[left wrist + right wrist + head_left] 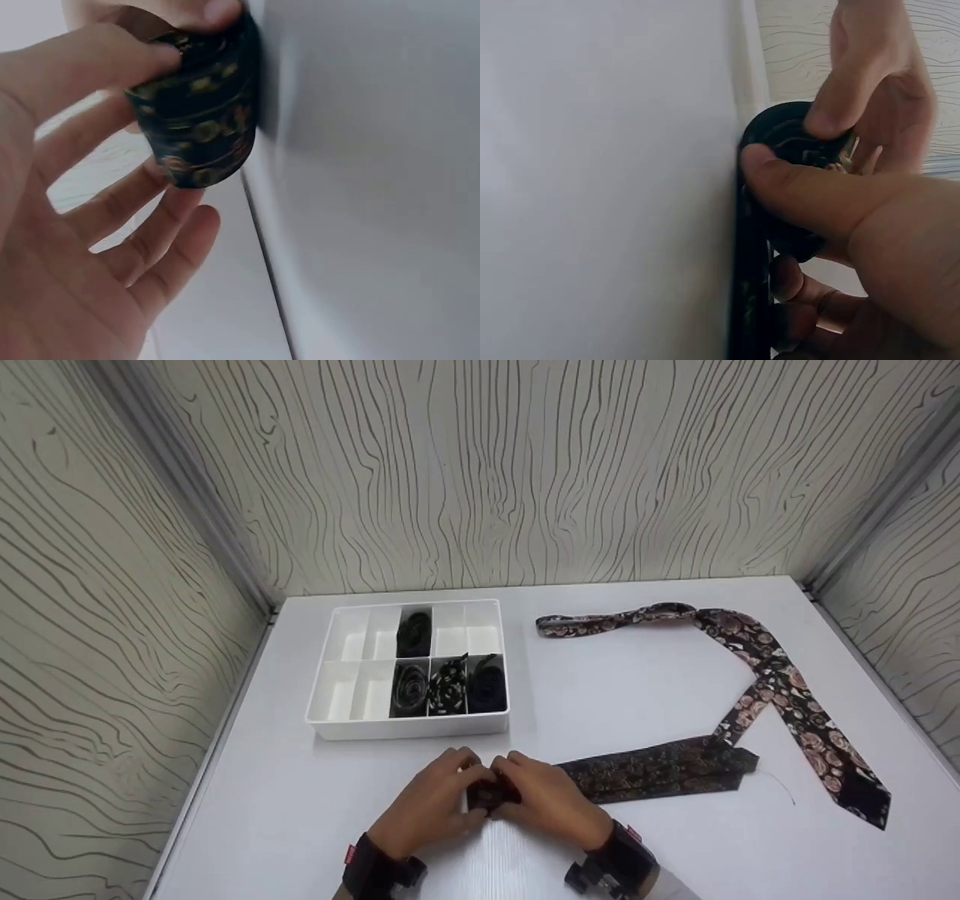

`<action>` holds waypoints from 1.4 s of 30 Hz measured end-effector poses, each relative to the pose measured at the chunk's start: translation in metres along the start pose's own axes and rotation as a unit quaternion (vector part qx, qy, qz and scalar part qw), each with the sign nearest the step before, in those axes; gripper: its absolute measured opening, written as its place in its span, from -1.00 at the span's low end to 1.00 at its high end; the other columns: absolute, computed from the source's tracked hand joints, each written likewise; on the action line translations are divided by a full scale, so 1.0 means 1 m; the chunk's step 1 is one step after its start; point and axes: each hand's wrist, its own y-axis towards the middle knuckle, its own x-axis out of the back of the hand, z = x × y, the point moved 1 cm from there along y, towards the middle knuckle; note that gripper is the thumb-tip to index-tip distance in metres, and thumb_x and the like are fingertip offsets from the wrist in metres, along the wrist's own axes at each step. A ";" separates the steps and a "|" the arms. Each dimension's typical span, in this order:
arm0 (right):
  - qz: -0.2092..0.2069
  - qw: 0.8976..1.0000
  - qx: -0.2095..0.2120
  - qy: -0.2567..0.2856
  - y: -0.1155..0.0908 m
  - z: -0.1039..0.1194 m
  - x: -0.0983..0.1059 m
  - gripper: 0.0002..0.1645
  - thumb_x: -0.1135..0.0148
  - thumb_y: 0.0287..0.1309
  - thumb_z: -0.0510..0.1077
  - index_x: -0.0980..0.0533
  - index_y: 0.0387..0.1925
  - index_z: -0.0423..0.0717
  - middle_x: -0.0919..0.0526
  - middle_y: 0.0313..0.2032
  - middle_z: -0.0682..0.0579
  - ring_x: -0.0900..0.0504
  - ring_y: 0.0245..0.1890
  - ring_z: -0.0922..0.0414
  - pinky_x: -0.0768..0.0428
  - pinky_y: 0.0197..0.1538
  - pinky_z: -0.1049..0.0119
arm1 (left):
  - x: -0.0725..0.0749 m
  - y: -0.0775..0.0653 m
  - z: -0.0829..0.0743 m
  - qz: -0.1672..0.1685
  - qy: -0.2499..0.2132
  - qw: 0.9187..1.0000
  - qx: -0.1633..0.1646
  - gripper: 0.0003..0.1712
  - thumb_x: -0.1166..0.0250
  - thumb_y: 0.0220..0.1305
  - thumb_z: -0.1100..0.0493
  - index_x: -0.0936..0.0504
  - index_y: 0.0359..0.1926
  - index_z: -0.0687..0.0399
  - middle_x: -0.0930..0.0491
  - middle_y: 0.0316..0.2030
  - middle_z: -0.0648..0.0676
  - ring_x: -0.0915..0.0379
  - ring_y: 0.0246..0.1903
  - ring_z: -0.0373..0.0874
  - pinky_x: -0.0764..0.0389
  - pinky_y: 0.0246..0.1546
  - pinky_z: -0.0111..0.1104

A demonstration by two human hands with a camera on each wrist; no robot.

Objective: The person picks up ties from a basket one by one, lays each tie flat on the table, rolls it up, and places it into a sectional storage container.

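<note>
A dark patterned necktie point(652, 771) lies along the tabletop, its near end wound into a roll point(487, 793). My left hand point(433, 802) grips this roll from the left, thumb on its coiled end, as the left wrist view shows on the dark roll point(199, 124). From the other side my right hand point(553, 802) holds it too. In the right wrist view both thumbs press the coiled side of the roll point(784, 124), and the flat length runs off from it along the table. The tie's far end overlaps the thin tail of a floral necktie point(795, 697).
Behind my hands stands a white divided tray point(409, 727). Several dark rolled ties, among them a black-and-white patterned one point(448, 688), sit upright in its middle and right compartments. A loose thread point(780, 787) lies right of the dark tie. Wood-grain panels point(480, 472) enclose the table.
</note>
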 end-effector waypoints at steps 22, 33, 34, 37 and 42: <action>-0.057 0.998 -0.009 -0.013 -0.013 -0.006 0.004 -0.45 -0.66 0.02 0.04 -0.60 0.02 0.08 -0.53 -0.20 0.21 -0.64 -0.26 0.24 -0.71 -0.17 0.26 | -0.009 0.010 -0.010 -0.029 0.018 0.999 -0.031 -0.64 -0.60 0.12 0.10 -0.71 -0.06 -0.14 -0.59 -0.13 -0.10 -0.49 -0.16 -0.22 -0.60 -0.12 -0.39; -0.040 0.999 -0.021 0.015 -0.012 -0.010 0.005 -0.41 -0.66 0.00 0.14 -0.58 0.03 0.18 -0.55 -0.22 0.28 -0.60 -0.26 0.30 -0.66 -0.17 0.30 | -0.010 0.012 -0.014 -0.026 0.052 0.998 -0.028 -0.67 -0.61 0.14 0.03 -0.80 -0.04 -0.21 -0.58 -0.18 -0.12 -0.46 -0.20 -0.22 -0.56 -0.17 -0.41; -0.040 0.999 -0.018 0.014 -0.012 -0.010 0.006 -0.40 -0.66 0.00 0.11 -0.58 0.05 0.17 -0.55 -0.20 0.27 -0.61 -0.24 0.29 -0.68 -0.15 0.28 | -0.011 0.012 -0.014 -0.023 0.053 0.998 -0.023 -0.62 -0.61 0.13 0.04 -0.79 0.00 -0.20 -0.59 -0.17 -0.12 -0.46 -0.20 -0.22 -0.56 -0.16 -0.40; -0.043 0.999 -0.010 0.008 -0.012 -0.008 0.007 -0.44 -0.65 0.03 0.00 -0.59 0.06 0.11 -0.56 -0.19 0.22 -0.62 -0.21 0.25 -0.71 -0.10 0.25 | -0.011 0.011 -0.013 -0.016 0.051 0.998 -0.014 -0.55 -0.59 0.13 0.06 -0.72 0.06 -0.17 -0.60 -0.12 -0.10 -0.48 -0.16 -0.20 -0.58 -0.12 -0.37; -0.039 0.999 -0.007 0.014 -0.013 -0.006 0.010 -0.35 -0.66 0.01 0.04 -0.59 0.14 0.09 -0.61 -0.12 0.20 -0.64 -0.13 0.23 -0.72 -0.01 0.19 | -0.011 0.011 -0.013 -0.019 0.038 0.999 -0.020 -0.68 -0.59 0.19 0.06 -0.72 -0.05 -0.15 -0.60 -0.11 -0.08 -0.50 -0.12 -0.19 -0.62 -0.06 -0.35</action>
